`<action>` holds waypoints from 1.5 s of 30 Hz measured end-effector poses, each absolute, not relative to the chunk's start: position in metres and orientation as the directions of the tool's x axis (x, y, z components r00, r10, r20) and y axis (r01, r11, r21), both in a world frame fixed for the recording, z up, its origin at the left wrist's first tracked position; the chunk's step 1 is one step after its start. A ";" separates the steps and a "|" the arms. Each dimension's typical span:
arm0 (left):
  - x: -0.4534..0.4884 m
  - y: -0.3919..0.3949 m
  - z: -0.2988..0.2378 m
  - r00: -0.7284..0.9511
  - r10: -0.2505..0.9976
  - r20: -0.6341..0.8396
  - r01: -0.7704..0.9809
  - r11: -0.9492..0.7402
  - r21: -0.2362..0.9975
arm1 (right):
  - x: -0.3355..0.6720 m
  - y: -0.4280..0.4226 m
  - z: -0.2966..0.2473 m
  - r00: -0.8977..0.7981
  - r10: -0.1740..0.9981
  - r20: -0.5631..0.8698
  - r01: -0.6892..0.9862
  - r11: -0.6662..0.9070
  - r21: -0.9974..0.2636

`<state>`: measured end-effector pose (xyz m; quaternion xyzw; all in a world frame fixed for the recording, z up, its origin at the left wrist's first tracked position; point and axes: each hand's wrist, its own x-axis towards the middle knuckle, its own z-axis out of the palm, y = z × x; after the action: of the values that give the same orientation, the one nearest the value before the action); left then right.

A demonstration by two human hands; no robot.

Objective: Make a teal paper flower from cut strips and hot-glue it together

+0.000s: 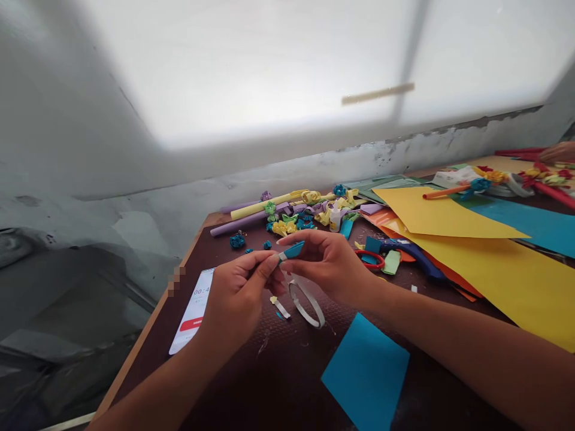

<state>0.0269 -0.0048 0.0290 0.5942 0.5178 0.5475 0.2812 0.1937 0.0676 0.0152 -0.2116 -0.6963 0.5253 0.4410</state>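
A small piece of folded blue paper with a narrow white band around it is held between both hands over the table. My left hand is closed, its thumb and fingers pinching the banded end. The fingers of my right hand close on the other end from the right. Just below the hands is a thin white ring, which looks like a roll of tape. Beside it lies a small white strip with a yellowish end. Nearer to me rests a flat blue paper square.
A lit phone lies at the table's left edge. Behind the hands are rolled paper tubes, paper flowers and a small white glue bottle. Red-handled scissors, a dark blue tool, and yellow sheets lie right. Another person's hand shows far right.
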 end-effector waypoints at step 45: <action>0.022 0.010 0.008 -0.223 0.930 0.292 0.027 -0.294 0.955 | 0.205 0.064 0.019 -0.514 0.640 0.571 0.224 0.743 -0.631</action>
<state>0.0215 0.0098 0.0076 0.5076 0.4714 0.6238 0.3617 0.2049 0.0644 0.0195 -0.2592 -0.8339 0.2479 0.4194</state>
